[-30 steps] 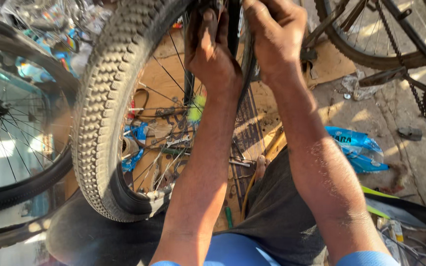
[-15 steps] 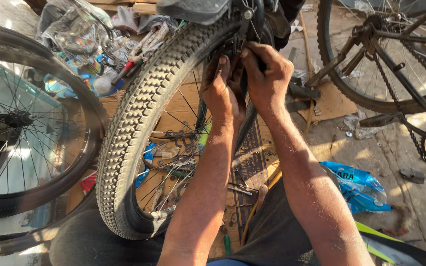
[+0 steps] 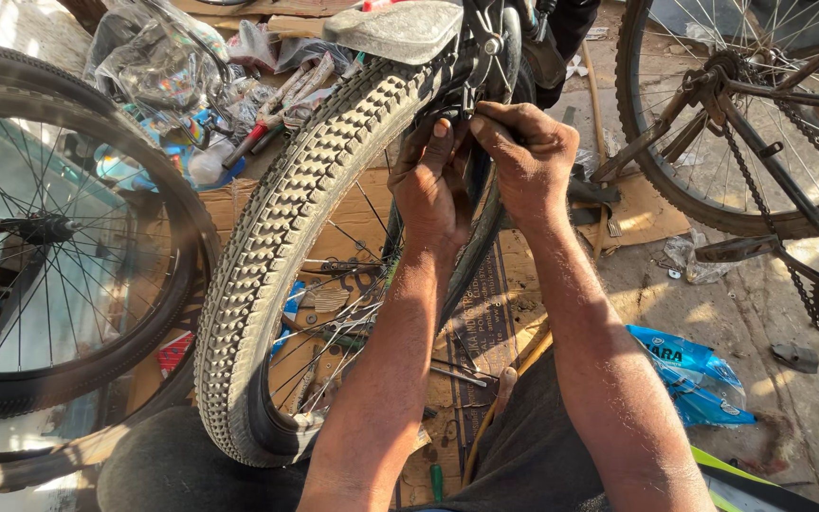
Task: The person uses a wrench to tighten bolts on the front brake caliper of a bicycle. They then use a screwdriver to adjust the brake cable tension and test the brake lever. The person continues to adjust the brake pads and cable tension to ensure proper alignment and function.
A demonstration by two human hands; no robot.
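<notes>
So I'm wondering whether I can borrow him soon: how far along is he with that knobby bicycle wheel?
The grey knobby bicycle tyre already sits around its wheel. In hand: left hand and right hand work together at the black brake parts above the tyre. Loose tools still lie about, so probably not finished.

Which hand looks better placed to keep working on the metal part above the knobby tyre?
Probably the right hand: its fingertips pinch right at the metal part above the knobby tyre. The left hand sits lower, pressed against the wheel's rim side, seemingly bracing it.
</notes>
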